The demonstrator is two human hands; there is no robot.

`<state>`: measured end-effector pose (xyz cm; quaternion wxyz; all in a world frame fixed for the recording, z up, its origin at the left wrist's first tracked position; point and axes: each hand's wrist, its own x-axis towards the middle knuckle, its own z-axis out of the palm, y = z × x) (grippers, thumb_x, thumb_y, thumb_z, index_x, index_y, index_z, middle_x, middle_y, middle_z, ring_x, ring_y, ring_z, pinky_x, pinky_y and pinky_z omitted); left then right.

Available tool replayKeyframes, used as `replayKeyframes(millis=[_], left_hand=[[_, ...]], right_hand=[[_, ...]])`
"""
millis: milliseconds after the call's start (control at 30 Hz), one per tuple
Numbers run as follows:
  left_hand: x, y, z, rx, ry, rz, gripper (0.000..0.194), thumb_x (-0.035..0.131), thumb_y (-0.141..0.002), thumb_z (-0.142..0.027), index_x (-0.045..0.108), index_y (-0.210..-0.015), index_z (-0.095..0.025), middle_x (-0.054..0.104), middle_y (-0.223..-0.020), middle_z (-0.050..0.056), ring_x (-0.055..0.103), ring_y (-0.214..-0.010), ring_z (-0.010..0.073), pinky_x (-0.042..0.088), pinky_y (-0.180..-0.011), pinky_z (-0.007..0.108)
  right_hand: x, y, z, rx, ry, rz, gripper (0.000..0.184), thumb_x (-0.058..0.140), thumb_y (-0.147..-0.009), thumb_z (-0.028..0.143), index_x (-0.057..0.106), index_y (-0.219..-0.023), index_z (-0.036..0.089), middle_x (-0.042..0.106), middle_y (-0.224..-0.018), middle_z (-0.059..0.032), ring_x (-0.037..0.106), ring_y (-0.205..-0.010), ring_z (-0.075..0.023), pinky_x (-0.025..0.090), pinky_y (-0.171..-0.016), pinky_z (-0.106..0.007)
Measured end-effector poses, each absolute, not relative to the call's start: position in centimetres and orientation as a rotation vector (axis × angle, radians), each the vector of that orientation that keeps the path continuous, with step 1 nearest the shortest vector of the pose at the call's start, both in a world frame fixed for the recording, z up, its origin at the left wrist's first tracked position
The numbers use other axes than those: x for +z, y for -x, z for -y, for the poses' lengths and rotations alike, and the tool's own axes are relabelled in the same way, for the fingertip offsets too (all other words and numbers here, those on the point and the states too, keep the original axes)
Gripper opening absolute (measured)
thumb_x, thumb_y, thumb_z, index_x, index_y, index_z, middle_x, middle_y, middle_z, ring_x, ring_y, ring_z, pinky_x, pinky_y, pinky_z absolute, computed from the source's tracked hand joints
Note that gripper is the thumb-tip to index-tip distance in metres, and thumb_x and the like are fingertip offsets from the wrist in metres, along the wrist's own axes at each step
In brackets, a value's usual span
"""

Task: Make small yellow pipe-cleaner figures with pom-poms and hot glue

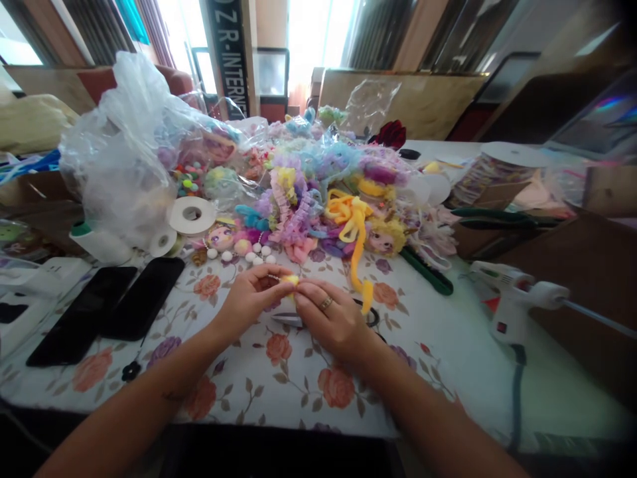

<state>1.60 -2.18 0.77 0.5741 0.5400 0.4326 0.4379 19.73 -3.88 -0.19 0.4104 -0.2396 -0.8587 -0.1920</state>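
My left hand (251, 295) and my right hand (333, 318) meet above the flowered tablecloth. Between their fingertips is a small yellow piece (290, 280), too small to name; both hands pinch it. A thin beaded strand shows by my left fingers. My right hand wears a ring and partly covers a pair of scissors (288, 319) lying under it. Just beyond my hands lie white beads (256, 259) and a doll head (219, 237). A yellow fuzzy strip (355, 259) trails down to the right, near a doll head with yellow hair (383, 238).
Two black phones (144, 299) lie at the left, near tape rolls (192, 214) and a large plastic bag (129, 146). Colourful trinkets (293, 199) are heaped at the back. A hot glue gun (512, 299) and a cardboard box (572, 285) stand right, beside green-handled pliers (428, 272).
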Motion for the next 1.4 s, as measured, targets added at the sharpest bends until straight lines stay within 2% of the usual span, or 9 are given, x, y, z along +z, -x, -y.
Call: replayKeyframes(millis=[167, 300, 433, 633, 733, 867, 1200, 1300, 1400], left_hand=[[0.46, -1.78, 2.2, 1.03, -1.216, -1.034, 0.027, 0.081, -0.07, -0.036, 0.072, -0.087, -0.017, 0.069, -0.071, 0.0, 0.059, -0.063, 0.0093, 0.047, -0.059, 0.019], [0.32, -1.81, 2.35, 1.021, -1.214, -1.02, 0.023, 0.075, -0.076, -0.037, 0.072, -0.087, -0.018, 0.071, -0.077, 0.002, 0.062, -0.068, 0.0109, 0.05, -0.065, 0.021], [0.32, -1.85, 2.43, 1.06, -1.31, -1.048, 0.02, 0.071, -0.08, -0.037, 0.072, -0.088, -0.018, 0.068, -0.076, 0.001, 0.061, -0.067, 0.0103, 0.049, -0.062, 0.02], [0.53, -1.99, 2.68, 1.101, -1.467, -1.099, 0.025, 0.062, -0.086, -0.042, 0.071, -0.086, -0.018, 0.066, -0.086, 0.002, 0.06, -0.065, 0.0103, 0.05, -0.059, 0.022], [0.48, -2.0, 2.66, 1.077, -1.478, -1.093, 0.027, 0.067, -0.082, -0.044, 0.07, -0.091, -0.018, 0.067, -0.089, 0.003, 0.061, -0.068, 0.012, 0.051, -0.062, 0.023], [0.27, -1.99, 2.57, 1.041, -1.433, -1.071, 0.032, 0.074, -0.076, -0.042, 0.071, -0.096, -0.018, 0.071, -0.089, 0.005, 0.063, -0.069, 0.014, 0.052, -0.062, 0.025], [0.73, -2.02, 2.71, 1.073, -1.331, -1.074, 0.017, 0.067, -0.082, -0.034, 0.072, -0.085, -0.018, 0.069, -0.077, 0.002, 0.062, -0.07, 0.0139, 0.052, -0.066, 0.025], [0.6, -2.06, 2.74, 1.09, -1.351, -1.074, 0.019, 0.066, -0.083, -0.035, 0.07, -0.09, -0.018, 0.068, -0.08, 0.002, 0.061, -0.071, 0.0133, 0.052, -0.065, 0.024], [0.34, -2.13, 2.93, 1.156, -1.418, -1.062, 0.025, 0.063, -0.087, -0.035, 0.064, -0.107, -0.02, 0.067, -0.088, 0.002, 0.062, -0.072, 0.0128, 0.053, -0.066, 0.024]], right_hand=[[-0.33, -19.68, 4.12, -0.485, 0.599, 2.169, 0.011, 0.055, -0.088, 0.004, 0.061, -0.094, 0.011, 0.071, -0.09, -0.0145, 0.069, -0.094, -0.0246, 0.061, -0.085, -0.039], [-0.8, -19.67, 4.05, -0.434, 0.662, 2.103, 0.013, 0.056, -0.087, 0.004, 0.06, -0.096, 0.014, 0.071, -0.088, -0.0121, 0.068, -0.087, -0.0216, 0.061, -0.083, -0.037], [-0.83, -19.49, 4.22, -0.369, 0.763, 2.045, 0.012, 0.058, -0.085, 0.005, 0.059, -0.088, 0.017, 0.071, -0.086, -0.0109, 0.068, -0.082, -0.021, 0.06, -0.077, -0.034], [-0.75, -19.28, 4.45, -0.176, 0.866, 1.96, 0.014, 0.056, -0.085, 0.008, 0.06, -0.089, 0.021, 0.071, -0.092, -0.0071, 0.069, -0.088, -0.0196, 0.059, -0.08, -0.032], [-0.76, -19.23, 4.42, -0.153, 0.838, 1.98, 0.015, 0.055, -0.085, 0.008, 0.06, -0.089, 0.021, 0.071, -0.092, -0.0078, 0.069, -0.088, -0.0201, 0.06, -0.08, -0.033], [-0.86, -19.15, 4.48, -0.187, 0.803, 2.039, 0.016, 0.053, -0.086, 0.007, 0.06, -0.09, 0.021, 0.072, -0.092, -0.009, 0.068, -0.088, -0.0206, 0.06, -0.082, -0.035], [-0.61, -19.04, 4.61, -0.294, 0.823, 2.018, 0.014, 0.059, -0.085, 0.008, 0.059, -0.089, 0.021, 0.073, -0.09, -0.0081, 0.069, -0.083, -0.021, 0.06, -0.075, -0.033], [-0.76, -19.05, 4.53, -0.243, 0.839, 1.989, 0.014, 0.059, -0.085, 0.009, 0.059, -0.092, 0.022, 0.072, -0.092, -0.0072, 0.07, -0.084, -0.0197, 0.06, -0.076, -0.031], [-0.87, -19.12, 4.52, -0.197, 0.862, 1.976, 0.014, 0.057, -0.085, 0.01, 0.059, -0.091, 0.022, 0.072, -0.092, -0.0069, 0.07, -0.085, -0.0195, 0.06, -0.078, -0.031]])
